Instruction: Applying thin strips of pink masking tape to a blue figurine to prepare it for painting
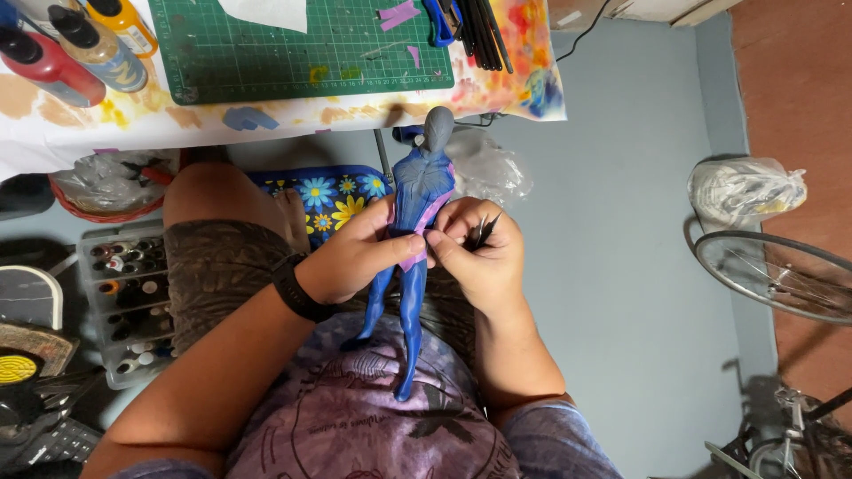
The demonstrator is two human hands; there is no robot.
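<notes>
— Figure (421, 200): one blue and purple humanoid model with a grey unpainted head, held over the person's lap, head pointing away toward the table (53, 133).

— Who has hold of it?

— Both hands. The left hand (355, 257), with a black wristband (297, 288), is closed around the figure's waist from the side, thumb on top. That grip seems to steady the torso so it does not turn.

— And the right hand?

— The right hand (475, 248) pinches at the same waist area with fingertips, where strips of purple masking tape (426, 213) wrap the body. It also carries thin dark pointed tools (484, 231) tucked against the palm, at least two tips showing; I cannot tell what they are. Keeping them there probably leaves the fingertips free for the tape.

— What lies on the table?

— One green cutting mat (302, 49) on a paint-stained cover, with a few purple tape scraps stuck on it. Four paint bottles (80, 44) show at the left corner, and a bundle of dark brushes or pens (484, 31) at the mat's right edge.

— Anything on the floor?

— A tray of small paint pots (124, 293) to the left, too many to count surely, a flowered cushion (333, 200) under the table, one tied plastic bag (745, 191) and a bicycle wheel (781, 279) to the right.
</notes>
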